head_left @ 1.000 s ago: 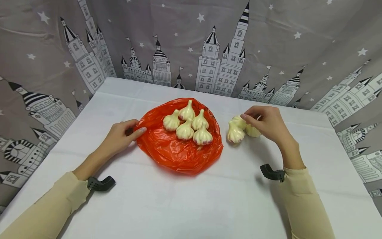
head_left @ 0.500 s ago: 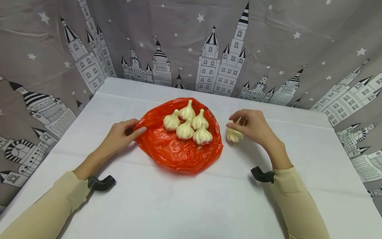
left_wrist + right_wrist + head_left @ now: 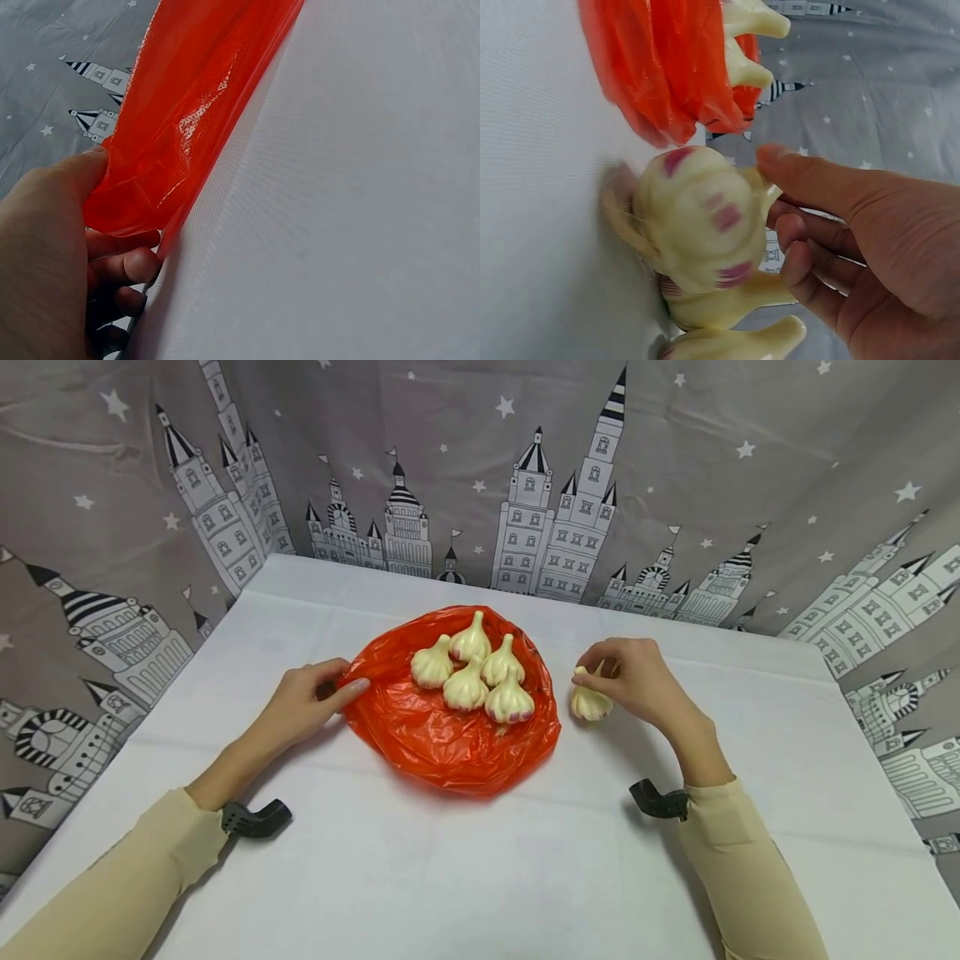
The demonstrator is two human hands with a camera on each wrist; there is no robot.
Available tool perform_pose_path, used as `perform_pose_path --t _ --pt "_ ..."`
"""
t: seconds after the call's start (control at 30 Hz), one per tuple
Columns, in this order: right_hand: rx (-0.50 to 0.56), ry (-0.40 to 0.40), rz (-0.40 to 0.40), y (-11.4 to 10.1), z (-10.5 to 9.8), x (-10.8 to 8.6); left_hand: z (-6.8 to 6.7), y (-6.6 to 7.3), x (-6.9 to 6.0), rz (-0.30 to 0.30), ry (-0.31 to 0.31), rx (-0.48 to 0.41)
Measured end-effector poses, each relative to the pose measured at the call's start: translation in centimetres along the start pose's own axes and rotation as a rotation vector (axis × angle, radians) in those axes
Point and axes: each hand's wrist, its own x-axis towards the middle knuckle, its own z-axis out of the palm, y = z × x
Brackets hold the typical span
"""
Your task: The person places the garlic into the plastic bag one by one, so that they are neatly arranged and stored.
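Observation:
A red plastic bag lies spread on the table, its mouth open, with several garlic bulbs grouped on its far side. My left hand pinches the bag's left rim between thumb and fingers; the left wrist view shows the thin plastic stretching away from them. To the right of the bag, my right hand pinches a garlic bulb by its stem, root side toward the table. Whether its roots touch the cloth is hard to tell. Two more garlic bulbs sit behind it, mostly hidden in the head view.
White cloth covers the table. A grey curtain printed with castles and stars hangs along the back and sides. Each wrist carries a black camera mount.
My right hand has moved left from the farther garlic bulbs to the one nearest the bag and now pinches its stem. The left hand and the bag have stayed in place.

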Motion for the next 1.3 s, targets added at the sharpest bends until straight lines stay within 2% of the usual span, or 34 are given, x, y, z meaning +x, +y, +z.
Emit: perform_pose_path --t 0.17,0.47,0.8,1.3 --pt "0.024 0.009 -0.030 0.2 -1.0 -0.4 0.0 0.0 0.1 0.009 0.002 0.003" --pt "0.151 0.102 -0.035 -0.5 -3.1 -1.2 -0.2 -0.1 0.0 0.012 0.001 0.006" --pt "0.209 0.091 -0.038 -1.5 -3.4 -1.1 -0.6 0.1 -0.2 0.012 0.006 0.002" --pt "0.221 0.107 -0.096 -3.5 -3.6 -0.6 -0.1 0.0 0.1 -0.017 -0.007 -0.016"
